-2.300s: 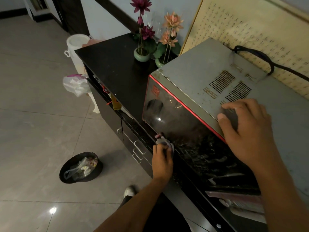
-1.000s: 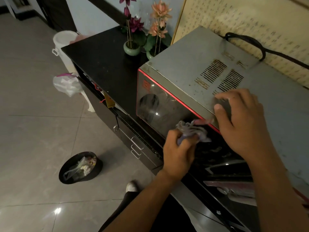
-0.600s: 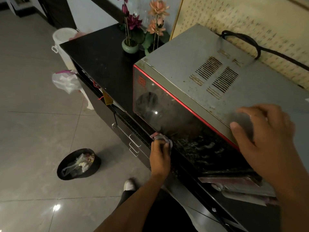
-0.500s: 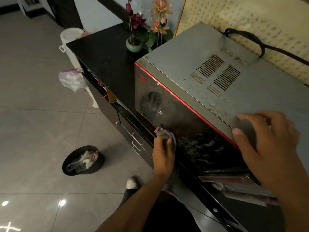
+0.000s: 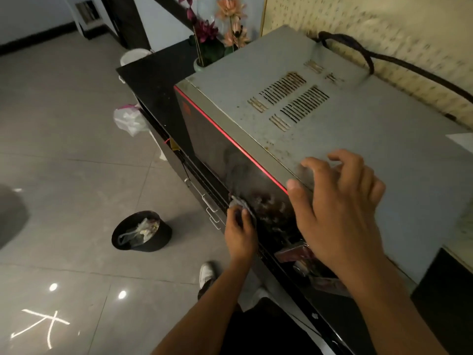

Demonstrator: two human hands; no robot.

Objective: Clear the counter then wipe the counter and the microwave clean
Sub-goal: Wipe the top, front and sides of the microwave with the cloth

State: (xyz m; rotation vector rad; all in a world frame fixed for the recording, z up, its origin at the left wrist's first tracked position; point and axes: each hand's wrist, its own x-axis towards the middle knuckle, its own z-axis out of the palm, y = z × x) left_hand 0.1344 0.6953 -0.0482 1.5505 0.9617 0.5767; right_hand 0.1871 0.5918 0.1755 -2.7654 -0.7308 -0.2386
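Grips cloth (image 5: 241,202) in left hand (image 5: 240,230) at microwave (image 5: 358,124) door's bottom edge; braces top with loose-fingered, empty right hand (image 5: 337,208). Smeared door lengthwise right of cloth, nearer left hand.

It looked like a home kitchen: a dusty grey metal microwave (image 5: 358,139) stood on a glossy black counter (image 5: 153,70) beside pink artificial flowers (image 5: 236,37), with a small black waste bin (image 5: 160,240) on grey floor tiles (image 5: 64,149).

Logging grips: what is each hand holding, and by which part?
Left hand grips the bunched cloth by its lower part; right hand holds nothing, resting on the microwave.
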